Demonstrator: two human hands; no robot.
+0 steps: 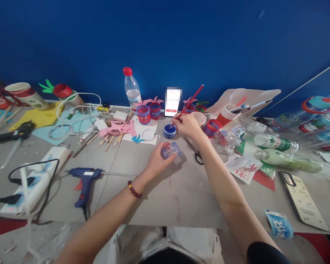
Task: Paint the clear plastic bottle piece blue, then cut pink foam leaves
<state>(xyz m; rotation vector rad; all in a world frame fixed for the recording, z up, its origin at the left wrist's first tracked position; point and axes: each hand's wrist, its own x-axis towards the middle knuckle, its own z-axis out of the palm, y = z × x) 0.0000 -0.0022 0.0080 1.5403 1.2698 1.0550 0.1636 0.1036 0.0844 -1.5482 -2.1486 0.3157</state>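
Note:
My left hand (157, 161) is closed around a clear plastic bottle piece (171, 151) with blue paint on part of it, tilted above the table. In my right hand (187, 124) is a red-handled paintbrush (192, 99), its lower end in a small jar of blue paint (169, 131). The brush tip is hidden in the jar. Behind the jar a lit phone (172, 102) leans against the blue wall. Painted cups with paper cutouts, one a red and purple cup (143, 114), stand beside the phone.
A blue glue gun (85, 181) and a power strip (38, 179) lie at left, with cables and sticks behind. Black-handled scissors (198, 157) lie beside my right forearm. Plastic bottles (276, 142) and a patterned phone case (302, 200) are at right. A red-capped bottle (132, 90) stands at the back.

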